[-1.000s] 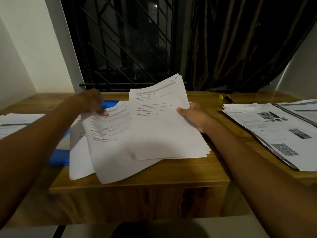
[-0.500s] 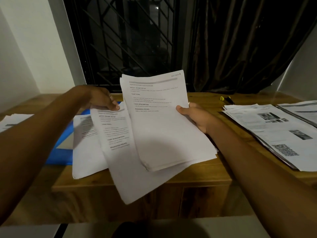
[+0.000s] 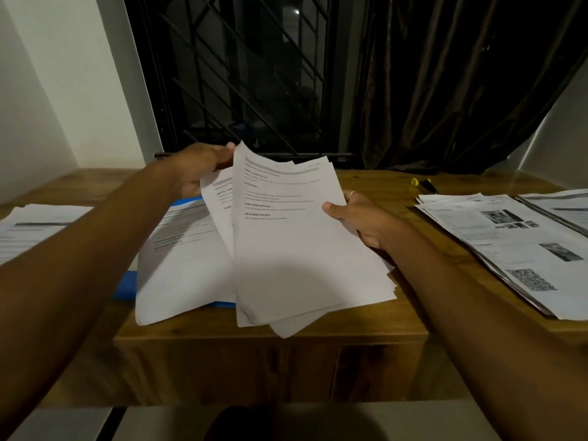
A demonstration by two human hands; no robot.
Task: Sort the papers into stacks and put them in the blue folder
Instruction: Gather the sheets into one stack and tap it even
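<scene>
Two hands: left hand (image 3: pixel 197 168) pinches the sheets' top corner; right hand (image 3: pixel 359 218) grips the sheaf (image 3: pixel 296 256), thumb on top, other fingers hidden behind.
Print: we find it mostly blurred.
Folder: the blue folder (image 3: pixel 125 289) lies on the table (image 3: pixel 397 181) left of the sheaf, largely buried under a stack (image 3: pixel 178 268); only edges show.

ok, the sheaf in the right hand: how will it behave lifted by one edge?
Probably floppy: the sheaf curls at its far corner. Likely to fan out: its near edges splay. Seems light: the right hand pinches one edge.
</scene>
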